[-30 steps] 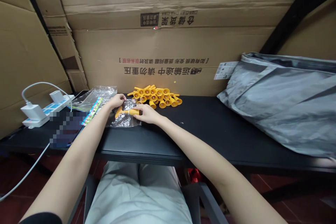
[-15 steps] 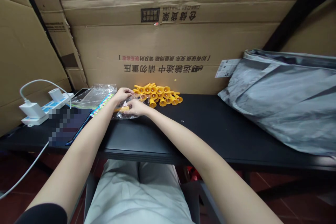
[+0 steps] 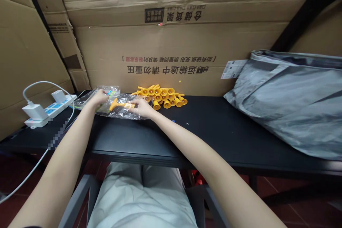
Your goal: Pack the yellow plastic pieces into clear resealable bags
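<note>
My right hand (image 3: 141,107) is closed on an orange T-shaped piece (image 3: 114,104), its crossbar pointing left. A clear plastic bag (image 3: 120,114) lies around that piece and under my fingers; whether the piece is inside it I cannot tell. Farther left, my left hand (image 3: 99,98) has its fingers closed at a colourful printed card (image 3: 110,93), most of which is hidden. More clear plastic lies about that hand. Just beyond my right hand is a pile of yellow-orange horn-shaped pieces (image 3: 162,96), their flared ends mostly facing me.
A white power strip (image 3: 40,122) with a charger (image 3: 34,112) and cable stands at the left. A large grey fabric bag (image 3: 291,103) fills the right end of the black table (image 3: 205,131). Cardboard (image 3: 171,42) walls the back. My left arm covers most of a pixelated flat object.
My left hand has moved left, from the plastic bag near the pile to the printed card. The orange T-shaped piece now shows more fully, and my right hand has barely moved.
</note>
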